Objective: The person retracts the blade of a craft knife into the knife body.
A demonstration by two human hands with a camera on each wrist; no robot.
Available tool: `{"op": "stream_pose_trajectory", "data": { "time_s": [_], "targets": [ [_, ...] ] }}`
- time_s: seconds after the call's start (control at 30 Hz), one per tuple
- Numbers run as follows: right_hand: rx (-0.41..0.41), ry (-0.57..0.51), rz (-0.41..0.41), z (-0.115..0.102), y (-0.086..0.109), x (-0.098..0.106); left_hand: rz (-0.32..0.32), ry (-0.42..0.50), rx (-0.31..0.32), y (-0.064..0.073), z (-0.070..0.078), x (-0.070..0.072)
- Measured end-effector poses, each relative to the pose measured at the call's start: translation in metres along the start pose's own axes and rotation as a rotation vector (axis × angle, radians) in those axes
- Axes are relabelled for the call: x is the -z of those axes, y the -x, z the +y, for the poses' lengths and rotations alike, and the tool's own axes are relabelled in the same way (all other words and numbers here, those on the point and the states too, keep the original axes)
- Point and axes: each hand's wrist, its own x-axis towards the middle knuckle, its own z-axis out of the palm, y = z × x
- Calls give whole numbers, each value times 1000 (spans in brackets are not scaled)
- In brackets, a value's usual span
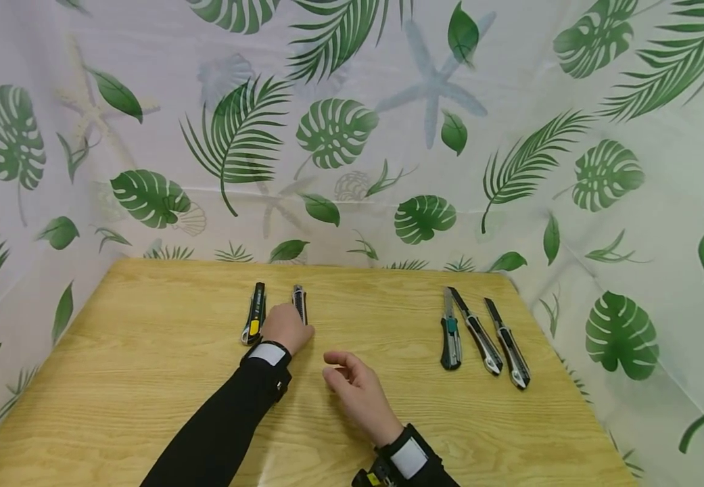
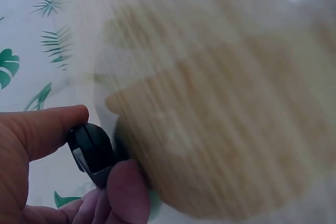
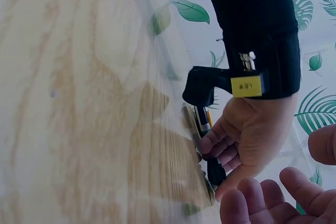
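My left hand (image 1: 287, 329) reaches to the table and pinches a utility knife (image 1: 299, 302), whose silver-and-black front sticks out past the fingers. In the left wrist view, thumb and fingers lie on both sides of the knife's dark end (image 2: 93, 153). Just left of this hand lies a black utility knife (image 1: 257, 311) with a yellow slider. Nearer to me, my right hand (image 1: 360, 396) hovers with loosely bent fingers and holds nothing. Its fingertips (image 3: 247, 200) show low in the right wrist view, close to the left hand.
At the right of the wooden table (image 1: 364, 308) lie a knife with a teal slider (image 1: 451, 331), a black-and-silver knife (image 1: 478, 335) whose tip meets it, and another similar knife (image 1: 510, 348). A leaf-patterned cloth (image 1: 352, 169) hangs behind and along the sides.
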Motion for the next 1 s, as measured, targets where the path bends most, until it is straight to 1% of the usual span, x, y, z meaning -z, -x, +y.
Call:
{"op": "stream_pose_trajectory", "data": {
  "time_s": [0.23, 0.37, 0.47, 0.57, 0.63, 0.7, 0.77, 0.83, 0.9, 0.97, 1.0],
  "targets": [
    [1, 8, -19, -3, 2, -2, 5, -2, 19, 0, 1, 5],
    [-4, 1, -29, -1, 2, -2, 14, -7, 10, 2, -1, 4],
    [-9, 6, -34, 1, 2, -1, 28, 14, -11, 9, -1, 4],
    [-13, 23, -35, 2, 3, -3, 34, 64, -26, 21, -2, 8],
    [-17, 32, -37, 3, 3, -5, 41, 88, -47, 33, -3, 10],
    [-20, 39, -41, 4, 3, -6, 35, 100, -83, 45, -6, 11],
    [-20, 45, -47, 5, 3, -7, 22, 101, -135, 58, -11, 11],
    [-8, 51, -53, 5, 3, -6, -16, 104, -185, 71, -17, 12],
    [6, 64, -49, 5, 1, -2, -79, 114, -223, 85, -23, 12],
    [20, 95, -21, 3, -1, 6, -141, 121, -247, 97, -28, 13],
    [31, 125, 6, 1, -3, 12, -168, 129, -251, 102, -30, 13]
  ]
}}
